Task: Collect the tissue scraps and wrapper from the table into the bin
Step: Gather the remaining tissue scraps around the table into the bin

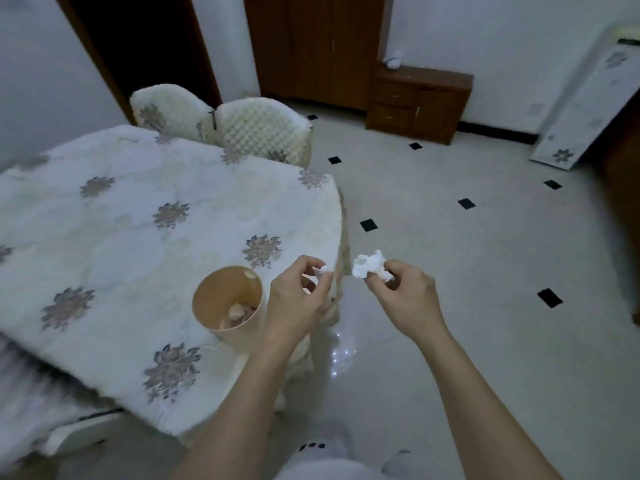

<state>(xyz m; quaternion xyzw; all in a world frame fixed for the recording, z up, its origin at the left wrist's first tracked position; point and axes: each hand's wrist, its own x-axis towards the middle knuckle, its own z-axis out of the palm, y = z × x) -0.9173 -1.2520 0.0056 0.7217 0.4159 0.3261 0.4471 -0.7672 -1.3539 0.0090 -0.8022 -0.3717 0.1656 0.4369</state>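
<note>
Head view, looking down: the left hand (299,296) pinches a small white tissue scrap (321,270) between thumb and fingertips, right at the near right edge of the bench (121,220). Just to the right, past that edge and over open floor, the right hand (403,296) grips a larger crumpled tissue wad (369,265), which sticks out to the left of its fingers. The two hands are near each other but apart, with the draped hem of the tablecloth showing between them.

Left of the left hand, the round beige bin (228,303) stands upright on the bench near its near right corner, close to the edge. Crumpled scraps (239,311) lie in its bottom. Whether a wrapper is among them cannot be told.

Across the rest of the bench the white cloth with grey flower motifs is bare out to the left and far sides. Two quilted chairs (225,123) sit against the far edge.

To the right, the tiled floor (467,254) with small black insets lies open as far as a wooden cabinet (419,102) at the far wall and a white panel (585,109) leaning at the far right.
</note>
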